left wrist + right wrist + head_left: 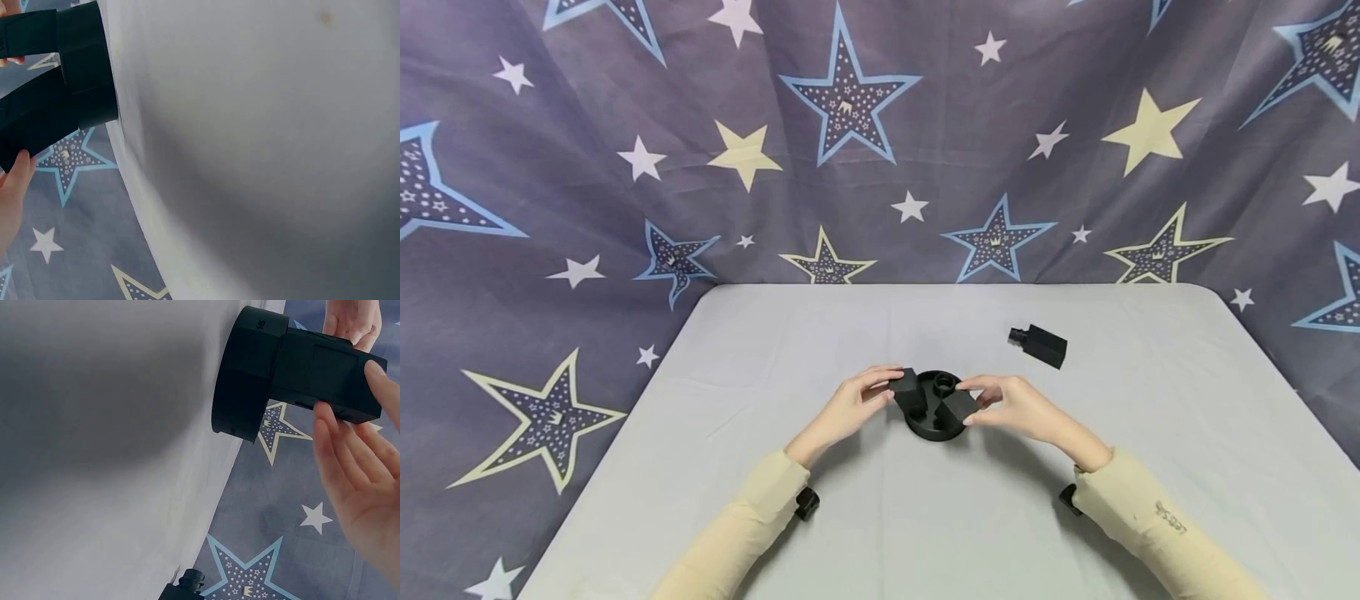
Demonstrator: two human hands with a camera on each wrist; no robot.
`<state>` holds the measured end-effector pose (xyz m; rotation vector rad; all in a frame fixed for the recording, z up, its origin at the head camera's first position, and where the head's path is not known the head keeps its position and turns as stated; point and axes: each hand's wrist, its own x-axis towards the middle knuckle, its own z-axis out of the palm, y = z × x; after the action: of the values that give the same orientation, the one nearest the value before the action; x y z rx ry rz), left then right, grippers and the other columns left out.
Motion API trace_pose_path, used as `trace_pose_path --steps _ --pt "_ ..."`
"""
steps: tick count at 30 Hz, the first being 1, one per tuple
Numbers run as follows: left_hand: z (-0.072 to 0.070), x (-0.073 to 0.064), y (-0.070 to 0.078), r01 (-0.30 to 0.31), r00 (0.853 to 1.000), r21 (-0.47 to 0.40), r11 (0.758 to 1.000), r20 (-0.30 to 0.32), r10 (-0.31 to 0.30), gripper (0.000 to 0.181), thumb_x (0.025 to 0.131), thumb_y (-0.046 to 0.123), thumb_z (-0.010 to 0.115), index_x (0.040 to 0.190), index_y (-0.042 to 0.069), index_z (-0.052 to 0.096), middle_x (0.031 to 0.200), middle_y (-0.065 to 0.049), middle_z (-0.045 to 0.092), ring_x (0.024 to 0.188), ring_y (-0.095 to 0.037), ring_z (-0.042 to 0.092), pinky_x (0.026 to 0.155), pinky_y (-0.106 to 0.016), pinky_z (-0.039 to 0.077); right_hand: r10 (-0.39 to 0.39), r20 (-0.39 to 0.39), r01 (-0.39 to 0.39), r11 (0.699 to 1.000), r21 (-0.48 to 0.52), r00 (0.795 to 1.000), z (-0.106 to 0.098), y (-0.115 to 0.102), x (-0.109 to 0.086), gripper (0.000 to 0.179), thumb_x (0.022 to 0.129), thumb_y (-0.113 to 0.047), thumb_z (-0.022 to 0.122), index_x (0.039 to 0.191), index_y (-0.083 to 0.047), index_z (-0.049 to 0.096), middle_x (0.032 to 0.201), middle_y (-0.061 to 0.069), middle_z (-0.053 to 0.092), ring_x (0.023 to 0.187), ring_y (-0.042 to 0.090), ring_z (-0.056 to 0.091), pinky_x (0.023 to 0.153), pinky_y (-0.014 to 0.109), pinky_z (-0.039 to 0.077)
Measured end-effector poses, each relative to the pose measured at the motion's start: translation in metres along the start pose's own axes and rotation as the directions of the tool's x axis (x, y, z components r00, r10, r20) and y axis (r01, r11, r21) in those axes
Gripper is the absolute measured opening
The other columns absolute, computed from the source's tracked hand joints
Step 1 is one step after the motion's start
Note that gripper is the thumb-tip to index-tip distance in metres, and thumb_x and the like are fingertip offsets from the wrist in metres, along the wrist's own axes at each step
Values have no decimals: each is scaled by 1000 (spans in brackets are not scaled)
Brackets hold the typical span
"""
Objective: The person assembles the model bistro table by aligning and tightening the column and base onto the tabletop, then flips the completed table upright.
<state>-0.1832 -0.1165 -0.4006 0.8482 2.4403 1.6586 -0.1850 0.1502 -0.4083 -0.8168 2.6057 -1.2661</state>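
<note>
A round black base [937,431] with raised rims inside sits on the white table. My left hand [856,402] grips a black rectangular block [906,388] between thumb and fingers, its lower end at the base's left part. My right hand [1011,404] holds a second black block [958,407] by its outer end, tilted over the base's right part. Between the two blocks a round black socket [943,383] shows at the back of the base. In the right wrist view, the right fingers [340,450] lie under the block [325,375] and the thumb rests on its end.
Farther back and to the right, another black block [1045,346] with a narrow ridged neck lies on its side on the white table [775,333]. A grey curtain [880,183] with a star pattern hangs behind the table and along its sides.
</note>
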Motion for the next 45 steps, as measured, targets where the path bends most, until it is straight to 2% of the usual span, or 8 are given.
trace_pose_path --steps 5,12,20,24,28,31,39,45 --pt "1 2 1 20 997 29 999 -75 -18 26 86 -5 51 111 -11 55 123 -26 47 111 -34 49 92 -35 44 16 17 -17 999 47 1000 1 -1 -2 43 74 -18 71 114 -6 59 79 0 66 76 11 62 67 25 51" --pt "3 3 2 65 975 57 996 -217 -52 22 83 -3 56 104 -9 60 101 -22 59 93 -31 59 81 -33 51 25 78 -38 985 166 997 6 -1 -5 43 78 -11 66 118 -2 55 83 6 68 79 13 63 69 22 51" --pt "11 0 8 56 944 41 998 -328 -40 18 80 -7 58 97 -11 61 94 -24 58 87 -35 58 80 -44 50 20 109 -44 974 223 994 10 -5 -7 41 79 -7 64 118 0 54 87 10 68 83 14 64 71 21 52" --pt "13 -4 14 43 957 24 999 -288 -35 18 80 -4 59 97 -11 61 93 -23 58 87 -33 58 81 -43 50 9 129 -41 968 247 992 11 -4 -8 39 80 -8 63 118 -1 55 91 12 67 87 16 64 73 22 52" --pt "19 -7 20 34 981 11 999 -191 -31 21 82 1 60 100 -9 59 94 -21 58 87 -30 58 80 -39 50 -12 107 -12 977 214 994 11 0 -7 36 81 -8 62 116 -2 56 91 11 67 87 19 63 75 26 52" --pt "23 -7 24 11 992 1 1000 -129 -11 22 82 2 61 101 -9 58 96 -23 56 87 -32 57 81 -40 50 -41 67 30 986 163 997 9 4 -6 33 81 -6 61 114 0 57 90 12 66 85 20 63 77 30 52" --pt "34 -8 35 -33 998 14 999 -57 34 28 77 1 66 101 -10 57 100 -23 54 92 -35 54 84 -44 48 -81 -45 82 996 23 996 -11 20 -5 30 81 -4 60 109 4 59 102 20 60 87 27 61 80 38 51" --pt "39 -9 37 -23 999 29 999 -22 24 30 76 1 67 103 -8 57 102 -21 53 95 -35 54 87 -41 47 -71 -171 55 994 -95 983 -31 38 -4 28 79 -4 63 107 1 61 105 18 59 93 33 57 82 48 47"
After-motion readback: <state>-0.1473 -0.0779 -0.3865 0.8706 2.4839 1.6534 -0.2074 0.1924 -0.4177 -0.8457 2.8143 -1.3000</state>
